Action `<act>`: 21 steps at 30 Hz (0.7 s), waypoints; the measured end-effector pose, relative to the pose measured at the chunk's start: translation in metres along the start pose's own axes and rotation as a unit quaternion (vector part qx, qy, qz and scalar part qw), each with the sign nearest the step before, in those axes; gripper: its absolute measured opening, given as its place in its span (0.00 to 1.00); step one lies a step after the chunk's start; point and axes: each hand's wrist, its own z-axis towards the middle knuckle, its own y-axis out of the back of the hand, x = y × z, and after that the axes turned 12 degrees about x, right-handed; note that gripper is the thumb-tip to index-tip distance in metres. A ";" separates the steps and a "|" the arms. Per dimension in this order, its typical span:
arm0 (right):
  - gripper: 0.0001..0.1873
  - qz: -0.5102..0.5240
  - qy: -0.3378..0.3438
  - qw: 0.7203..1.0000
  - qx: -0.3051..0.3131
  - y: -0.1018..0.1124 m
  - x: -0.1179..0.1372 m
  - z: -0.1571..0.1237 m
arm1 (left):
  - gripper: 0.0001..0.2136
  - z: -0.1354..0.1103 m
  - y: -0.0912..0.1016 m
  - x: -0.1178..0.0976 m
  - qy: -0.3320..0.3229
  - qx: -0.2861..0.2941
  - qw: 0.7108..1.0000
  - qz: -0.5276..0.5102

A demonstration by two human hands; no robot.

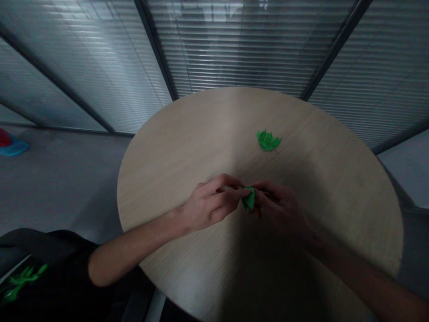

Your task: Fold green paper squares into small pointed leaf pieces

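Note:
A small piece of folded green paper (pixel 249 199) is pinched between both hands above the middle of the round wooden table (pixel 187 138). My left hand (pixel 216 200) comes in from the left, its thumb and index finger closed on the paper's upper left side. From the right, my right hand (pixel 279 205) grips the other side, its fingers partly in shadow. Beyond the hands lies a loose cluster of folded green paper pieces (pixel 268 140), touched by neither hand. Part of the held paper is hidden behind my fingers.
Glass partitions with blinds (pixel 234 49) stand right behind the table's far edge. A red and blue object (pixel 12 144) is on the grey floor at far left. At the lower left is a dark shape with a bright green pattern (pixel 27 277). A shadow crosses the tabletop's right half.

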 end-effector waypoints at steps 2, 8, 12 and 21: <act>0.14 -0.011 0.007 1.000 -0.003 0.000 0.001 -0.001 | 0.14 0.003 0.000 -0.002 -0.002 -0.017 1.000 -0.014; 0.10 -0.067 0.039 0.997 -0.021 0.000 -0.004 -0.004 | 0.08 0.013 -0.003 -0.016 0.118 -0.058 0.976 -0.173; 0.11 -0.101 0.047 0.993 -0.037 0.002 -0.008 -0.005 | 0.09 0.015 -0.003 -0.019 0.167 -0.041 0.961 -0.218; 0.11 -0.133 0.062 0.989 -0.039 0.000 -0.010 -0.006 | 0.02 0.018 -0.007 -0.019 0.232 -0.064 0.917 -0.317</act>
